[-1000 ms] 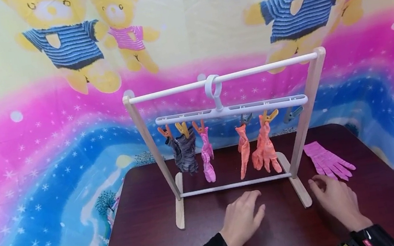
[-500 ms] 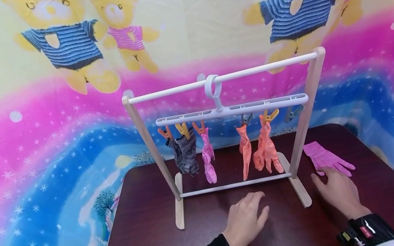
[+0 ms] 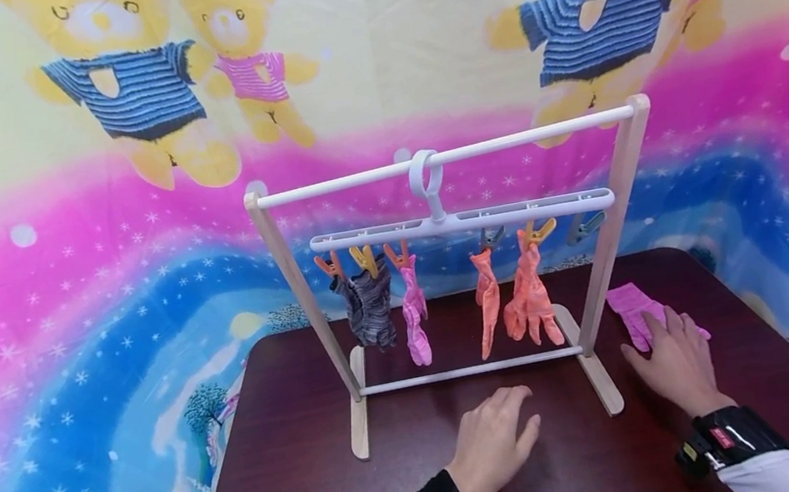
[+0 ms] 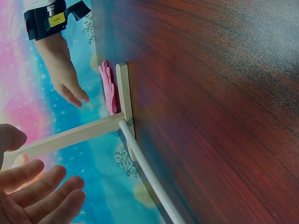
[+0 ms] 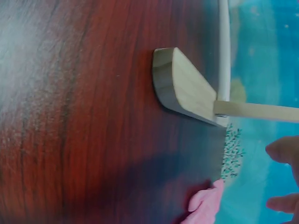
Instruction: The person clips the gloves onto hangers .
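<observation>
A pink glove (image 3: 626, 302) lies flat on the table, right of the drying rack's foot. My right hand (image 3: 675, 368) is over it with fingers spread, hiding the glove's fingers in the head view. From the left wrist, that right hand (image 4: 58, 65) shows raised above the glove (image 4: 109, 88), with a gap between. In the right wrist view, part of the glove (image 5: 206, 207) shows below two of my fingertips (image 5: 280, 150). My left hand (image 3: 489, 443) is held in front of the rack, fingers relaxed, nothing in it.
A wooden rack (image 3: 609, 237) carries a white hanger (image 3: 392, 232). From its clips hang a dark grey knit piece (image 3: 370, 308), a pink glove (image 3: 416, 319) and two orange gloves (image 3: 532, 294). A blue-grey clip (image 3: 585, 228) at the right end holds nothing. Patterned cloth stands behind.
My right hand has moved forward from beside the rack's foot to over the pink glove, its fingers spreading. The left hand has shifted slightly right.
</observation>
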The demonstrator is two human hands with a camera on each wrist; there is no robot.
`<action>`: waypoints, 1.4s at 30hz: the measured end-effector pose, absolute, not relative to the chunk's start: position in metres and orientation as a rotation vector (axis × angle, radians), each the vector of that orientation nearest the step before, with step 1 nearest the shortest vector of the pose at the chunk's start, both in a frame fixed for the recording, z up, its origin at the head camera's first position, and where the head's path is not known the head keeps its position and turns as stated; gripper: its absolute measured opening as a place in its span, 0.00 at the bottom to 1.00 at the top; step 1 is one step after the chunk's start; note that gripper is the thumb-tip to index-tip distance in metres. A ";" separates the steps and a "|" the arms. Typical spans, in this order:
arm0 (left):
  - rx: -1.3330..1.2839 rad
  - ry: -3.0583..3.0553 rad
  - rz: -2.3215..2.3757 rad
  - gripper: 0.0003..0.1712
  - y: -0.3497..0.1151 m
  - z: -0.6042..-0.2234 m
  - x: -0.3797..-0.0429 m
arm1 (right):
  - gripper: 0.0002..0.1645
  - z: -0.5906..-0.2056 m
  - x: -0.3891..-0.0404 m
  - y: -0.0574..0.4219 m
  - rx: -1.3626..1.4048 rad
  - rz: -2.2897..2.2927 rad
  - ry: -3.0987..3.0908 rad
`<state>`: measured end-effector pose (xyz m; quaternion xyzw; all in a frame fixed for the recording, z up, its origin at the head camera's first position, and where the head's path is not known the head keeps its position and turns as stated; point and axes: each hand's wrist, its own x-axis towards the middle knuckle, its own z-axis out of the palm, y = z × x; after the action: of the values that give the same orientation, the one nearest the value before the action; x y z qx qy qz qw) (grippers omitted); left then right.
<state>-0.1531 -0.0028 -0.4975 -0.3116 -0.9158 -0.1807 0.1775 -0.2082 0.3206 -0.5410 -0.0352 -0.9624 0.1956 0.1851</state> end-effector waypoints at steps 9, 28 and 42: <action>-0.879 -2.573 -0.498 0.16 -0.004 -0.497 -0.153 | 0.54 -0.554 -0.215 0.326 -0.166 0.576 -2.807; -0.864 -2.582 -0.483 0.16 -0.003 -0.497 -0.155 | 0.56 -0.556 -0.224 0.335 -0.200 0.621 -3.101; -0.861 -2.584 -0.480 0.15 -0.002 -0.497 -0.155 | 0.54 -0.558 -0.226 0.339 -0.179 0.545 -3.136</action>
<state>-0.1554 -0.0024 -0.4973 -0.3059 -0.9178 -0.1704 0.1871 -0.2265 0.3394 -0.5577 -0.0563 -0.9834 0.1709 -0.0232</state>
